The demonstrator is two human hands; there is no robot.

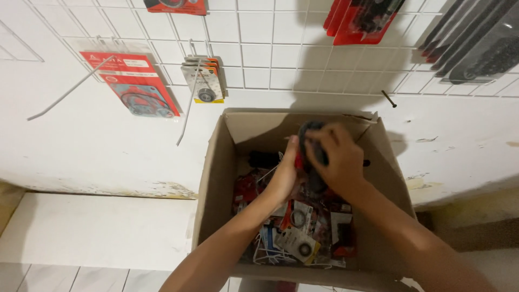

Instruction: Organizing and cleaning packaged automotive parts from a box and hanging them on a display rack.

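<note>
- On the wall at far left, a wire grid panel carries a red-and-blue packet of gaskets hanging from a hook; its long side slants down toward the right.
- Just right of it hangs a small stack of yellow-edged carded parts, long axis nearly upright.
- Below them an open cardboard box stands against the wall, its mouth facing the camera, filled with loose packets in red, white and yellow.
- The left hand reaches into the box, fingers curled against the near side of a dark packaged part held above the pile.
- That dark part sits near the box's back wall; its long axis runs roughly upright, top end toward the wall.
- The right hand covers the part from the right, fingers wrapped closed around it.
- More red packets and dark ones hang at upper right.
</note>
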